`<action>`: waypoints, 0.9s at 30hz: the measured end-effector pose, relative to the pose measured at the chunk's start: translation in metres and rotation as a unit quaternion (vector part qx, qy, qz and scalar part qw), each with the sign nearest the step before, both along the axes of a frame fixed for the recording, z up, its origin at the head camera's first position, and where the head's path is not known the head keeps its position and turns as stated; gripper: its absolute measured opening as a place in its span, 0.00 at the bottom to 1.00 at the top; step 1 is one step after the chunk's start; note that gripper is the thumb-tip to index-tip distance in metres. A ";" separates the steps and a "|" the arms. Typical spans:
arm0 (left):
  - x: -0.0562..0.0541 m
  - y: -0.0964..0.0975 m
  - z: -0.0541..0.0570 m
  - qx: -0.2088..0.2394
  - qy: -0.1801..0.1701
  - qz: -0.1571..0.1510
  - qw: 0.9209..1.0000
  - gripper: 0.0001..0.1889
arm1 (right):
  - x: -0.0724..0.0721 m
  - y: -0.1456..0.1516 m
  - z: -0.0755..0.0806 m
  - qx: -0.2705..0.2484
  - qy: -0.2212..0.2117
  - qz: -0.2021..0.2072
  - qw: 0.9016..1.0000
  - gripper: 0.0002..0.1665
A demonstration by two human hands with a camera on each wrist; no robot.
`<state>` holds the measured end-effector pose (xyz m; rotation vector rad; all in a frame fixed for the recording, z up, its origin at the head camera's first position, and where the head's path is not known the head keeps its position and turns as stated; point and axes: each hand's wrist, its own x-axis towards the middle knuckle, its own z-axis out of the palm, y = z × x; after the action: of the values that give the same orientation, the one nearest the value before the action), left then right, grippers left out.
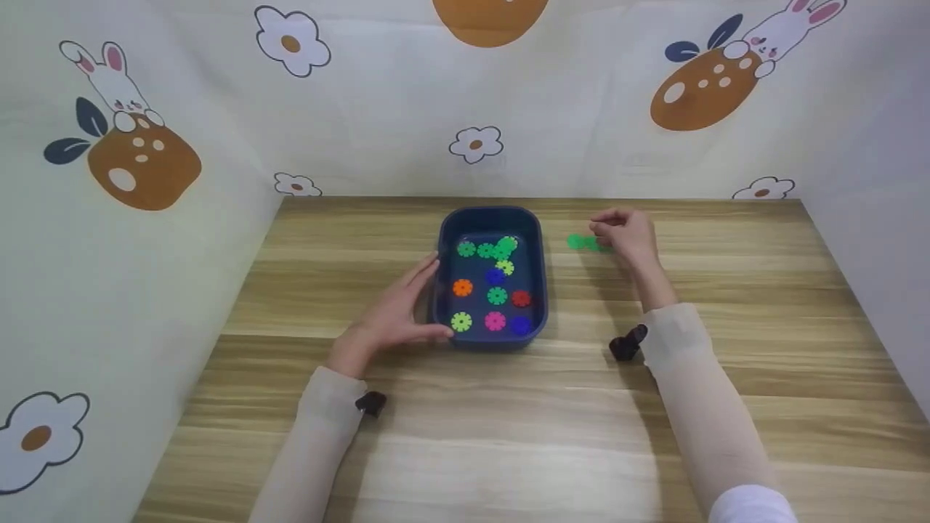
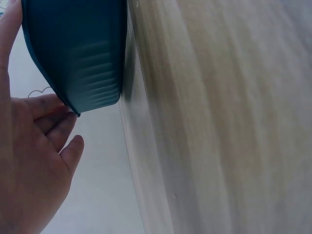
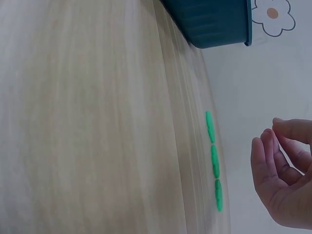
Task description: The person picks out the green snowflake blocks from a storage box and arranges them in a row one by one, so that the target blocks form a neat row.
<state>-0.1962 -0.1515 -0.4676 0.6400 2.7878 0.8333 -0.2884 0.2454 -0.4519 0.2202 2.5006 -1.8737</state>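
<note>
A dark blue plastic tub stands on the table, holding several flower-shaped notched discs. Among them are an orange disc, a pink disc and a red disc, with green ones bunched at the far end. Along the tub's left side my left hand is spread, its fingers touching the rim and its thumb at the near left corner. My right hand is raised over a row of three green discs right of the tub. Its fingers are curled, thumb close to the fingertips, nothing visible between.
The wood-grain table ends at a printed cloth backdrop with bunnies and flowers. More cloth hangs at the left and right. Black wrist cameras sit on the left sleeve and the right sleeve.
</note>
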 end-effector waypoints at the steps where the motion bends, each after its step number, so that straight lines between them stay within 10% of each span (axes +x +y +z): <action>1: 0.000 0.000 0.000 -0.001 0.000 0.001 1.000 0.64 | 0.001 -0.001 0.000 0.004 0.004 0.004 1.000 0.17; 27: 0.001 -0.001 -0.001 -0.004 0.002 0.004 1.000 0.64 | 0.010 -0.041 0.003 0.007 0.041 0.056 0.998 0.15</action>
<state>-0.1957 -0.1520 -0.4681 0.6318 2.7971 0.8241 -0.2789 0.2041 -0.4494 0.0031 2.5189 -1.8597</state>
